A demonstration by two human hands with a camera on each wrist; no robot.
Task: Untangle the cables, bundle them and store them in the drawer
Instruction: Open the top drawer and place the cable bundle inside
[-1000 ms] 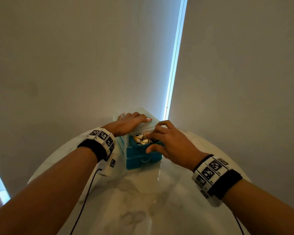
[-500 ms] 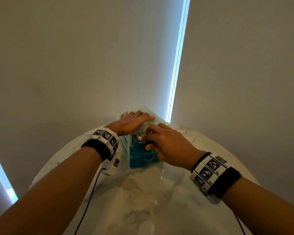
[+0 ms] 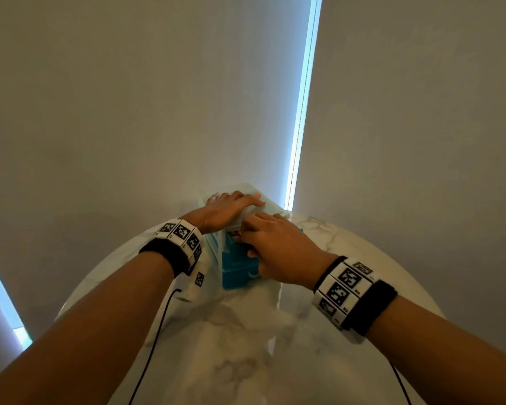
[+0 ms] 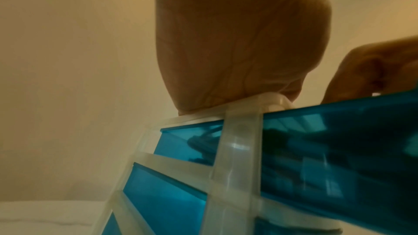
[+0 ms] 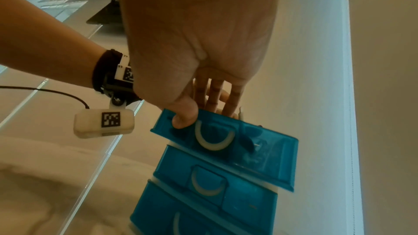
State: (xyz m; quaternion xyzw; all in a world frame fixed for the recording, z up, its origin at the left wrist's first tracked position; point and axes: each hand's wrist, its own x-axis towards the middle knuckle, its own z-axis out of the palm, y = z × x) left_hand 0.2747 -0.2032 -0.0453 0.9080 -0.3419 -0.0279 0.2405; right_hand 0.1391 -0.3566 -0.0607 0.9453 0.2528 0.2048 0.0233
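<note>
drawers, three blue ones in one clear-framed drawer unit (image 5: 158, 183); top drawer (image 5: 260, 151) part open, right hand (image 3: 278, 247) fingers curled over its front, left hand (image 3: 225, 209) flat on top

drawer unit (image 3: 237, 270) on table (image 3: 246, 331), near wall (image 3: 129, 112).

The left hand (image 4: 237, 45) is filling the upper middle of the frame, its palm resting on the top edge of the translucent drawer unit (image 4: 237, 158). The top blue drawer (image 4: 339, 149) is sticking out toward the right of the frame, dark blurred shapes showing through its wall. The right hand (image 4: 371, 71) is reaching over that drawer at the right edge. The pale table (image 4: 45, 215) is lying at lower left.
</note>
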